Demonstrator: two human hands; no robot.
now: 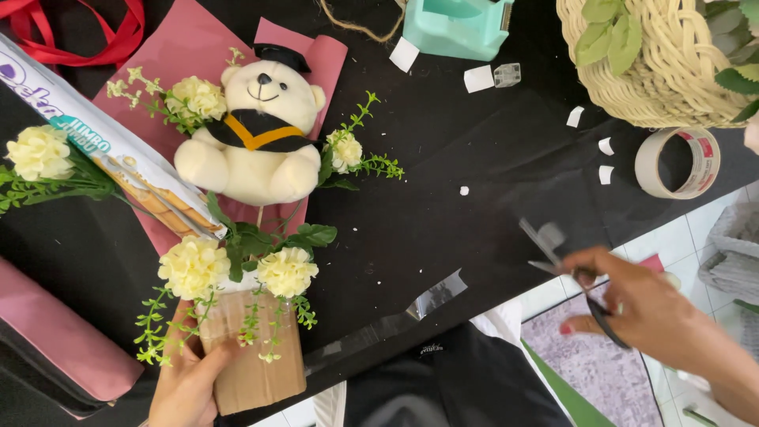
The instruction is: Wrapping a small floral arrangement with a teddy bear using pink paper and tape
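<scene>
My left hand grips the brown paper-wrapped base of a bouquet at the table's near edge. The bouquet carries pale yellow flowers and green leaves. Behind it a cream teddy bear in a black graduation cap and gown lies on pink paper. My right hand holds black-handled scissors off the table's right edge, blades pointing up and left. A strip of clear tape lies along the black tabletop's near edge between the hands.
A woven basket with leaves stands at the back right, a roll of tape beside it. A mint tape dispenser is at the back. A long printed packet and loose flowers lie left. Paper scraps dot the table.
</scene>
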